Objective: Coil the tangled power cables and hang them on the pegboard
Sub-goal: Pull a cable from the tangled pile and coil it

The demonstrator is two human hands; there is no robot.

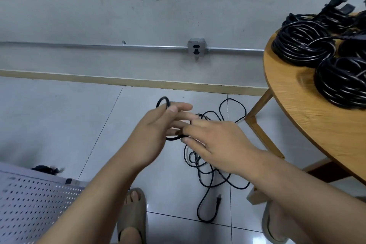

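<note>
hands meet above a tiled floor, close together and both on one black power cable [199,168]. the left hand [156,127] holds its fingers fairly straight with a loop of the cable wound round them, and its thumb lies on top of the loop, pinning it. the right hand [219,144] is just beside it, thumb and fingertips at the strand below the left palm; it looks to be pinching that strand, though blur makes this hard to confirm. the rest of the cable lies in a loose tangle on the floor under the right hand, with its plug [218,202] nearer the person's feet. a round wooden desk [316,130] stands to the right, carrying several coiled cables [303,47]. a white pegboard [31,202] shows at the lower left. on the grey wall beyond, a metal outlet box [196,48] sits on a conduit pipe. the person wears tan sandals [132,210].
</note>
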